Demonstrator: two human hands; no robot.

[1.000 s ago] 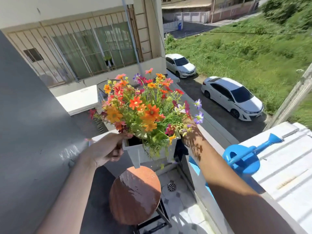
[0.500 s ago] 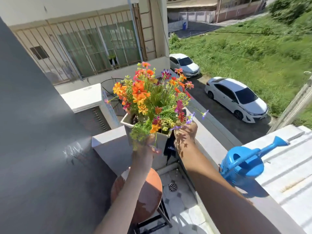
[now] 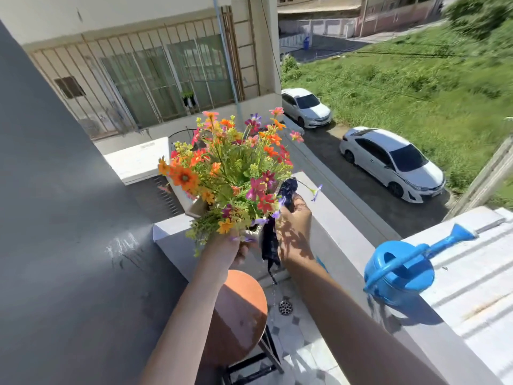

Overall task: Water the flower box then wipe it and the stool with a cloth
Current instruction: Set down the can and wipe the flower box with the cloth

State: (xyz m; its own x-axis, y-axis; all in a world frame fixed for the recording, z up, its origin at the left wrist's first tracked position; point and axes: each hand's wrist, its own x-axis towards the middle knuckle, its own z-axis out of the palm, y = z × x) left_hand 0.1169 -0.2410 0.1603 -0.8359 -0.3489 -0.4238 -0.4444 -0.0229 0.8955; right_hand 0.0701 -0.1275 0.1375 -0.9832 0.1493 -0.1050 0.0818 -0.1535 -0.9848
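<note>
— What's the left hand (image 3: 226,250) doing?
— Gripping the base of the white flower box (image 3: 198,208) of orange and pink blooms, lifted above the round brown wooden stool (image 3: 238,312).
— And the right hand (image 3: 294,232)?
— Clenched on a dark wet cloth (image 3: 270,245) against the box's side. The blue plastic watering can (image 3: 399,273) rests on the ledge (image 3: 333,218).

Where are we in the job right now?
Watering looks finished: the blue plastic watering can sits set down on the ledge. In hand: the left hand holds the white flower box aloft while the right hand presses a dark, dripping cloth against its side. Left: wiping the round brown stool, apparently wet.
</note>
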